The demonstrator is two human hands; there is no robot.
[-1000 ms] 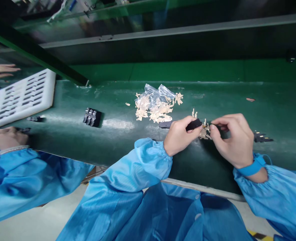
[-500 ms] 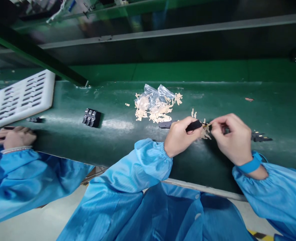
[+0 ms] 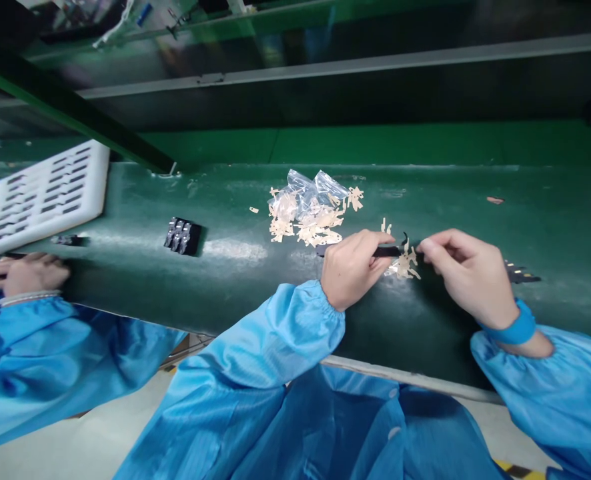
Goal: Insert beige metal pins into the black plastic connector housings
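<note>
My left hand [image 3: 350,268] is closed around a slim black plastic part [image 3: 388,251], whose thin curved end points right and up. To the right of that end, my right hand [image 3: 468,277] is held in a pinch; anything between thumb and finger is too small to make out. A gap separates its fingertips from the black part. Just below and between the hands lies a small heap of pale flat pieces [image 3: 406,266]. Another black part lies partly hidden behind my left hand. Beyond the right wrist are black parts with light tips [image 3: 521,273].
A bigger pile of pale pieces [image 3: 320,233] lies with clear plastic bags [image 3: 303,190] on the green bench [image 3: 255,287]. Stacked black parts [image 3: 182,236] and a white slotted tray [image 3: 93,193] stand to the left. Beside the tray rest a co-worker's hands [image 3: 33,275].
My right hand has drawn slightly right, away from the black part. In my left hand the part has turned, so its thin curved end now shows.
</note>
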